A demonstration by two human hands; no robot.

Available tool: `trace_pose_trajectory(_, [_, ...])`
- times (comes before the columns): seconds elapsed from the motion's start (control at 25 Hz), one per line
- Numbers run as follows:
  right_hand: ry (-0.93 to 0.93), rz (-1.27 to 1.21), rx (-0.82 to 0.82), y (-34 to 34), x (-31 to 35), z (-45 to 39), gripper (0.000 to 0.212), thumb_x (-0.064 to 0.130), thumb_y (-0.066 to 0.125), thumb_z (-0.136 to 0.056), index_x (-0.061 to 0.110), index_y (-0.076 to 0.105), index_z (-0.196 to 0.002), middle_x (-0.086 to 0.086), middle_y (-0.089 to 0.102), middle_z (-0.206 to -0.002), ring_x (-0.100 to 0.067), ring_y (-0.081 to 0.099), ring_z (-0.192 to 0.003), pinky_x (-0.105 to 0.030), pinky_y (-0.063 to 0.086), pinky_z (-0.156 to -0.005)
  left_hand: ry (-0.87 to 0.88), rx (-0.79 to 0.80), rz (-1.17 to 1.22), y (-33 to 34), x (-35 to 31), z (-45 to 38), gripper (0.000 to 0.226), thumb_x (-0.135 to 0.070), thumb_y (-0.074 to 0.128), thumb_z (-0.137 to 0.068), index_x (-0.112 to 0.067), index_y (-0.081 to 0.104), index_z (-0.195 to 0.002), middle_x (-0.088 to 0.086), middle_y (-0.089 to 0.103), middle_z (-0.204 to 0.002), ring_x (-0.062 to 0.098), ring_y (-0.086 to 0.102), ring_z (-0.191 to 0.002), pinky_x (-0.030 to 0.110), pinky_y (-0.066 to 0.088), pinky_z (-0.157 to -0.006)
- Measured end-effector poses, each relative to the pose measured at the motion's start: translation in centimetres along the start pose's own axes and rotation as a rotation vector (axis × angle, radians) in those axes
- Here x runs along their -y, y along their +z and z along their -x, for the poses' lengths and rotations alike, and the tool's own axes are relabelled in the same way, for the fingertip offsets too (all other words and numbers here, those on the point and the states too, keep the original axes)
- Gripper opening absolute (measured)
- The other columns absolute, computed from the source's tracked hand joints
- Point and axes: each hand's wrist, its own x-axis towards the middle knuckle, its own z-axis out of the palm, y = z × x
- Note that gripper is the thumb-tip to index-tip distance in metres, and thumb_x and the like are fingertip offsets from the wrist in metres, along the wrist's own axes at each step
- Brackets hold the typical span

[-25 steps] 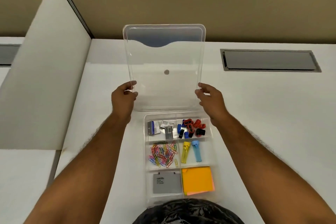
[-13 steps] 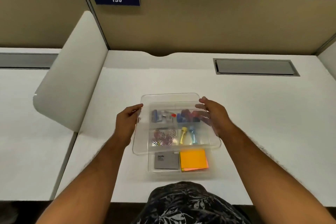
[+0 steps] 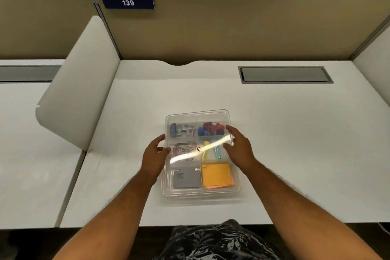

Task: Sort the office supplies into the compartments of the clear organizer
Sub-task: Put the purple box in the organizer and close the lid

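A clear plastic organizer (image 3: pixel 201 193) lies on the white tabletop (image 3: pixel 295 133), near the front edge and about midway along it, its long side running away from the person. A transparent lid (image 3: pixel 197 115) lies flat over it, and a bright streak of glare crosses the lid's middle. Through the lid, six compartments show in two columns of three.

In the far left compartment sit a blue and silver cluster of small metal pieces (image 3: pixel 179 130), too blurred to name closer. The far right one holds red, blue and black binder clips (image 3: pixel 211 129). The middle left holds a heap of coloured paper clips (image 3: pixel 185 150). The middle right holds a yellow highlighter (image 3: pixel 205 153) and a light blue one (image 3: pixel 217 152), lying side by side. The near left holds a flat grey pad (image 3: pixel 186 179), and the near right an orange stack of sticky notes (image 3: pixel 217 175) with a pink layer showing at its edge.

The left hand (image 3: pixel 155 155) is at the organizer's left edge beside the paper clips, fingers loosely spread, with the thumb and fingertips touching the lid's rim. The right hand (image 3: pixel 239 149) lies at the right edge, fingers extended and slightly apart, with the fingertips on the lid over the binder clips. Neither hand is closed around anything.

Along the tabletop's left edge stands a white divider panel (image 3: pixel 82 82), and a grey cable hatch (image 3: pixel 285 74) sits near the far right corner.
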Motion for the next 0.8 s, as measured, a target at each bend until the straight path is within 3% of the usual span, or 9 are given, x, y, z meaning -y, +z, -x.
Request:
trace_pose_trajectory(0.2, [0.039, 0.097, 0.002, 0.9, -0.9, -0.7, 0.061, 0.008, 0.071, -0.096, 0.020, 0.048, -0.151, -0.005, 0.053, -0.153, -0.028, 0.051, -0.138, -0.044, 0.040, -0.119, 0.022, -0.023, -0.141, 1.6, -0.6, -1.0, 0.056, -0.009, 0.065, -0.095, -0.024, 0.047, -0.146, 0.004, 0.057, -0.139, 0.025, 0.064, -0.113, 0.046, 0.057, -0.097])
trace_pose_trajectory(0.32, [0.073, 0.093, 0.043, 0.9, -1.2, -1.4, 0.059, 0.008, 0.067, -0.099, 0.017, 0.044, -0.153, -0.007, 0.051, -0.154, -0.028, 0.050, -0.140, -0.041, 0.042, -0.118, 0.124, -0.042, -0.261, 2.4, -0.2, -1.1, 0.053, -0.006, 0.058, -0.097, -0.025, 0.044, -0.145, 0.002, 0.049, -0.145, 0.027, 0.056, -0.127, 0.046, 0.048, -0.109])
trace_pose_trajectory(0.44, [0.088, 0.173, 0.053, 1.7, -0.8, -1.9, 0.063, 0.009, 0.071, -0.095, 0.020, 0.045, -0.152, -0.006, 0.057, -0.147, -0.027, 0.056, -0.134, -0.039, 0.050, -0.111, 0.228, -0.059, -0.381, 3.3, 0.4, -1.1, 0.047, -0.016, 0.056, -0.097, -0.032, 0.045, -0.140, -0.002, 0.054, -0.139, 0.020, 0.056, -0.126, 0.042, 0.049, -0.106])
trace_pose_trajectory(0.6, [0.152, 0.290, 0.050, 2.1, 0.4, -3.4, 0.071, 0.036, 0.080, -0.085, 0.025, 0.040, -0.143, -0.002, 0.061, -0.137, -0.026, 0.064, -0.120, -0.041, 0.059, -0.097, 0.275, -0.130, -0.631, 4.1, 0.0, -2.3, 0.063, -0.044, 0.065, -0.091, -0.028, 0.036, -0.145, 0.001, 0.050, -0.144, 0.024, 0.054, -0.128, 0.044, 0.053, -0.097])
trace_pose_trajectory(0.68, [0.125, 0.382, 0.070, 2.3, 0.5, -3.9, 0.081, 0.046, 0.074, -0.087, 0.026, 0.029, -0.152, -0.005, 0.051, -0.149, -0.028, 0.059, -0.129, -0.046, 0.058, -0.100, 0.348, -0.131, -0.789, 4.2, -0.5, -3.5, 0.076, -0.052, 0.061, -0.092, -0.023, 0.027, -0.153, 0.003, 0.034, -0.160, 0.027, 0.041, -0.143, 0.048, 0.046, -0.107])
trace_pose_trajectory(0.8, [0.101, 0.516, 0.149, 3.1, -0.1, -3.8, 0.099, 0.059, 0.062, -0.092, 0.025, 0.003, -0.163, -0.005, 0.011, -0.173, -0.034, 0.040, -0.148, -0.051, 0.049, -0.110, 0.431, -0.031, -0.951, 4.6, -0.4, -5.0, 0.089, -0.070, 0.038, -0.093, -0.019, 0.010, -0.161, 0.001, 0.006, -0.171, 0.025, 0.009, -0.157, 0.049, 0.031, -0.121])
